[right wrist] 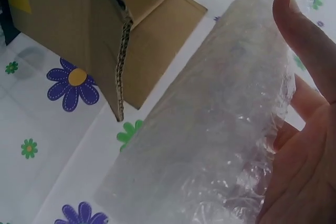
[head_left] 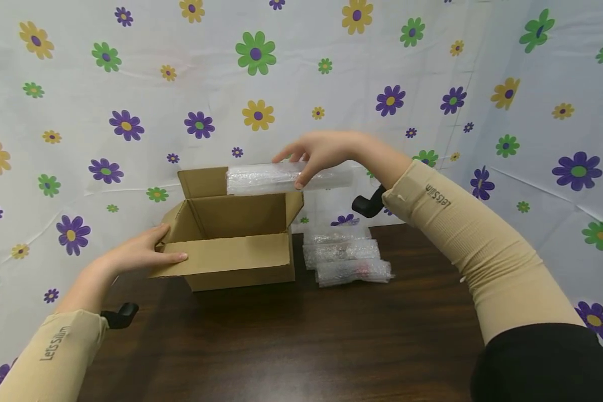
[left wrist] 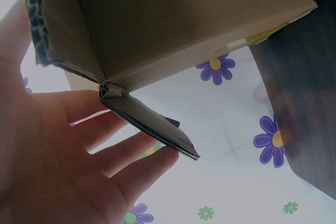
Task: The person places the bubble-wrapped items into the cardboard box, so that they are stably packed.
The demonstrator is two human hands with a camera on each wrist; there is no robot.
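An open cardboard box (head_left: 241,263) stands on the dark wooden table with its flaps spread. At its left front corner, my left hand (head_left: 139,249) holds the flaps, thumb on the front flap (head_left: 231,254) and fingers by the left one. In the left wrist view, those fingers (left wrist: 142,174) reach behind a flap edge. My right hand (head_left: 326,153) grips a long bubble-wrapped bundle (head_left: 261,178) from above, over the box's back right edge. The bundle (right wrist: 210,114) lies between thumb and fingers in the right wrist view; its contents cannot be made out.
Several bubble-wrapped bundles (head_left: 341,251) lie side by side right of the box; the front one shows something reddish inside. A white flower-patterned sheet (head_left: 301,84) hangs behind the table (head_left: 331,340). A black wrist mount (head_left: 369,204) juts from the right sleeve.
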